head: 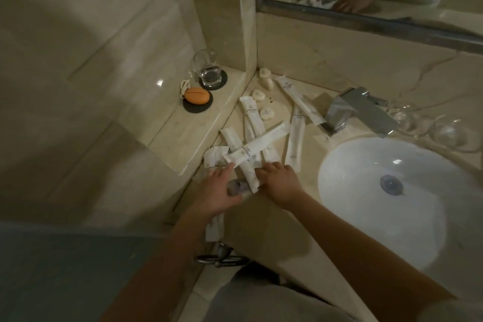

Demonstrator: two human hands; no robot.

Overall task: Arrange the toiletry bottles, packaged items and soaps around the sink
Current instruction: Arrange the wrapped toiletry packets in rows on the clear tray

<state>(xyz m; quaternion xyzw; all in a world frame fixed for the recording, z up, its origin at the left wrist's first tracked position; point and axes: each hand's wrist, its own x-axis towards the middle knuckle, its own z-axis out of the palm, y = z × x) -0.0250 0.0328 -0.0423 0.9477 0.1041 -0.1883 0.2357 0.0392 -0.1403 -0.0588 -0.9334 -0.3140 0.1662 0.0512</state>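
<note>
A heap of crossed white packets is being pressed beside the sink by a flat left hand and loosely spread right hand, neither visibly gripping, risking packets being swept into the basin.

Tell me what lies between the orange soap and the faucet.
In the head view, small cream bottles, a round soap and long white packets lie between orange soap and faucet.

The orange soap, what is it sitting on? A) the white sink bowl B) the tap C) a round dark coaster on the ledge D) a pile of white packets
C: the orange soap rests on a round dark coaster on the raised ledge, beside the glass of water, apart from the sink.
</note>
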